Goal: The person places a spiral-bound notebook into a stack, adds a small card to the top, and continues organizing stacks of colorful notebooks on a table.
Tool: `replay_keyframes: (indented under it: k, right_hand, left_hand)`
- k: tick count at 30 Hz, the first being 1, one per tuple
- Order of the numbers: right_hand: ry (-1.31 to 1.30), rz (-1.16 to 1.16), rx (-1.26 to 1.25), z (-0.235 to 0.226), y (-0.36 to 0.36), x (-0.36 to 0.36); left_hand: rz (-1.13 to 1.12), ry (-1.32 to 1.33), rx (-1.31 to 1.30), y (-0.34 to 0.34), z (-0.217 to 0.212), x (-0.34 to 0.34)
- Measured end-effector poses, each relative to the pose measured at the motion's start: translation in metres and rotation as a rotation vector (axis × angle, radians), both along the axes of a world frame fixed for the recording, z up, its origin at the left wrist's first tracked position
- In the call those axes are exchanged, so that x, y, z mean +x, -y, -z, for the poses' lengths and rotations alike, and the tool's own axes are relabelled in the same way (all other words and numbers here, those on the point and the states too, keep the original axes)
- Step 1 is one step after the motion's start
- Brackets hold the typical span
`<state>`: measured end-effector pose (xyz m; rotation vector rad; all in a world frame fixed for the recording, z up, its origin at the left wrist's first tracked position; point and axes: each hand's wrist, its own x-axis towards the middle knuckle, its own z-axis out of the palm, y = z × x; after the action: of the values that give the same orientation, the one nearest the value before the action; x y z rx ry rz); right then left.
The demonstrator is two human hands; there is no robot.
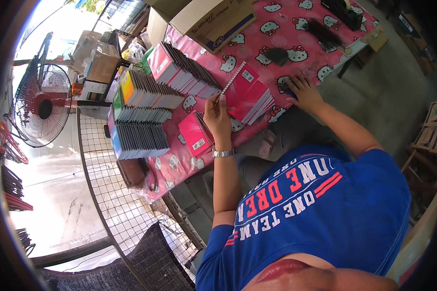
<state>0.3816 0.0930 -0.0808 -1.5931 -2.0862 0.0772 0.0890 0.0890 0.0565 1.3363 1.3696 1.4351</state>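
Note:
My left hand [216, 116] is closed in a pinch at the punched edge of a red notebook stack [245, 89]. A thin dark piece shows at its fingertips, too small to make out. Loose page edges fan out at the stack's near right side. My right hand [303, 94] curls over a small dark-blue object [289, 90] on the table, its kind partly hidden by the fingers. Just left of my left wrist lies a red spiral notebook [196, 133].
Rows of spiral notebooks [145, 92] stand at the table's left. At the back are a cardboard box [218, 26], a bundle of dark wire spirals [323, 34] and a black tape dispenser [344, 14]. A pink patterned cloth [201, 53] covers the table; a fan [44, 107] stands far left.

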Motion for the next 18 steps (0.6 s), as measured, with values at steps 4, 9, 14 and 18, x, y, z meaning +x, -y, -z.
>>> replay_keyframes:
  k: [4,9,14,18]
  right_hand:
    - [-0.468,0.021,-0.217,-0.034,0.009,-0.008]
    - [-0.491,-0.387,0.143,-0.15,0.021,-0.075]
    - [-0.362,-0.411,0.213,-0.155,0.016,-0.106]
    - [-0.507,-0.447,-0.101,-0.154,0.02,-0.109]
  left_hand:
    - [-0.047,-0.086,-0.02,-0.001,-0.003,0.002]
    - [-0.04,0.027,-0.024,-0.003,0.009,-0.002]
    - [-0.055,0.067,0.049,0.004,0.014,0.007]
    - [-0.146,-0.109,0.115,0.007,0.017,0.009]
